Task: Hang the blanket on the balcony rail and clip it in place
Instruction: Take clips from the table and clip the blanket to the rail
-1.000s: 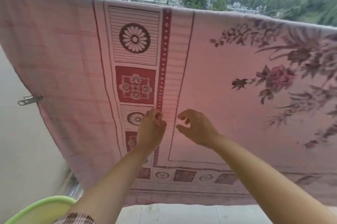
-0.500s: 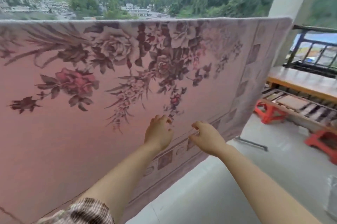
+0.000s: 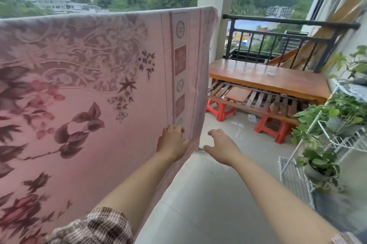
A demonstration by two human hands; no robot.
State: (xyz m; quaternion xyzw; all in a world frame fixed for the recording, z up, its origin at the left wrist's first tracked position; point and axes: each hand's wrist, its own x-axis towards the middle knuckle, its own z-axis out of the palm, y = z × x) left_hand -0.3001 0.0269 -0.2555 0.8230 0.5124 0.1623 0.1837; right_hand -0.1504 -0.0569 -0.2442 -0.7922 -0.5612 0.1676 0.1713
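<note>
— What fills the left of the frame?
— One pink blanket (image 3: 95, 92), soft woven cloth with dark red flowers and a banded border, draped over the rail; its right edge hangs mid-frame.
— And at right?
— One black metal railing (image 3: 294, 25); one glossy wooden tabletop (image 3: 264, 78); two red plastic stools (image 3: 219, 107); one white wire rack (image 3: 335, 138) of leafy pots.
— The hands?
— Left hand (image 3: 171, 141) curled against the border, grip unclear; right hand (image 3: 221, 147) just beside the edge, fingers (image 3: 213, 132) apart, empty.
</note>
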